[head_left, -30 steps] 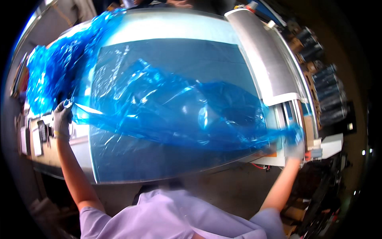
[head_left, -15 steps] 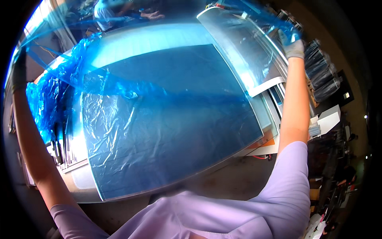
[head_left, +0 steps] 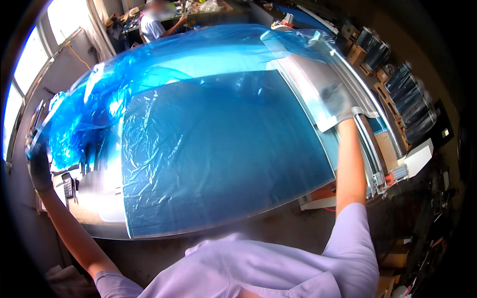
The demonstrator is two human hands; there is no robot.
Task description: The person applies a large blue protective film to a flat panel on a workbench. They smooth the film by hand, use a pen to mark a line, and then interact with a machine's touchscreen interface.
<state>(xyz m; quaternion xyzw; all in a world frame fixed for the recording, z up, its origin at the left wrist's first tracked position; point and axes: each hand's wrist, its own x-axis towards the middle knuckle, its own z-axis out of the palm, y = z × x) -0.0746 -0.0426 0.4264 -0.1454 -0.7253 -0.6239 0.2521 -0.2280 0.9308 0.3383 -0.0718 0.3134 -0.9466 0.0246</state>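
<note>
My left grip (head_left: 39, 166), gloved and at the far left of the frame, has its fingers closed on the edge of the blue film (head_left: 198, 43), though shade and lens bend make the fingertips hard to read. The film arches across the upper part of the frame, gathering into a crumpled mass at upper left that hides part of the tabletop (head_left: 103, 211). My right grip (head_left: 336, 101) is a blur over the grey panel (head_left: 310, 77) at upper right; I cannot tell whether it is wide, narrow or holding anything. Mid-frame, a flat dark-blue sheet (head_left: 228, 149) lies on the tabletop, wrinkled and glossy along its left side, its upper edge dimmed under the see-through film. A calculator (head_left: 68, 186) shows near the crumple's lower edge. At the top, film cuts off a seated person (head_left: 151, 29) below the chest.
</note>
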